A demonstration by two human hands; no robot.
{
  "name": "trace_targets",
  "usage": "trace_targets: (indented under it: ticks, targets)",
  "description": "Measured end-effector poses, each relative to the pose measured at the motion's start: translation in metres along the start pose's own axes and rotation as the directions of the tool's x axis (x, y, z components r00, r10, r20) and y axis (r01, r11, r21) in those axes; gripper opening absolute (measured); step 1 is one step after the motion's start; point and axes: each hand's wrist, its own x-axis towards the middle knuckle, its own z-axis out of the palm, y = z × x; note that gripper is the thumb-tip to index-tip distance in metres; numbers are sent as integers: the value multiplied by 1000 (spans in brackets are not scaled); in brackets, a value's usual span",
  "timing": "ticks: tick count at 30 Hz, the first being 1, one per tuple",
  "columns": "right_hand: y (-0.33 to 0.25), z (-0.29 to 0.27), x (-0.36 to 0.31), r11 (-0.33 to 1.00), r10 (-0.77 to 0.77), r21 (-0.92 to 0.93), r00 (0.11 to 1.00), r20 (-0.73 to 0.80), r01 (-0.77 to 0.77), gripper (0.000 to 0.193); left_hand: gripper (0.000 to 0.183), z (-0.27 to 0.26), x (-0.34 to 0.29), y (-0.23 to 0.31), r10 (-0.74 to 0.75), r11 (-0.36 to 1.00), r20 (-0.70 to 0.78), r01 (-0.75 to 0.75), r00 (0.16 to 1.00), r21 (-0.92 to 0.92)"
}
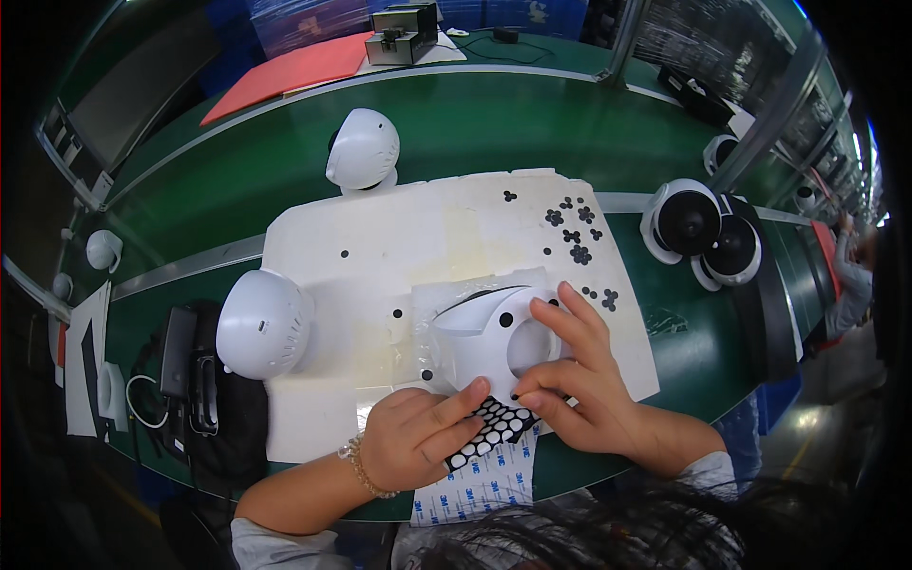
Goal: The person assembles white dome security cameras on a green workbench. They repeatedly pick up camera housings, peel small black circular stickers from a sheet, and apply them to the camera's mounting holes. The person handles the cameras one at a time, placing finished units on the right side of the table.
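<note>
A white curved plastic housing (465,353) with an oval opening lies in front of me, with black round pads on its upper surface. My left hand (418,435) rests at its near-left edge, index finger stretched onto the rim and the other fingers over a black sheet with round holes (494,432). At the near-right rim my right hand (584,394) pinches a small black round pad (516,396) between thumb and index finger, against or just over the housing; its other fingers are spread above the opening. Under the punched sheet lies white printed backing paper (475,494).
The work lies on a worn white board (370,223) atop a green table (494,123). Loose black pads (580,254) are scattered at its far right. White rounded devices stand left (261,323), behind (366,152) and right (679,220). A dark bag (242,418) is at left.
</note>
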Motion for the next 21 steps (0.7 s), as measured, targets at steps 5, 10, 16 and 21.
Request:
trace_targets:
  ticks: [5,10,16,21]
  targets:
    - [-4,-2,-17,889,-172,-439,983,-59,129,25,21,0,0,0,-29,999,-12,28,1000,-37]
    - [-5,-4,-22,992,-64,-117,994,-91,53,28,42,-3,-5,-5,1,999,76,2,997,-48]
    - [5,3,-30,874,-390,-365,912,-132,321,23,42,-1,-8,-7,3,998,101,3,995,-56]
    - [0,4,-32,927,-308,-266,941,-139,265,17,40,-1,-6,-6,9,999,91,-6,996,-37]
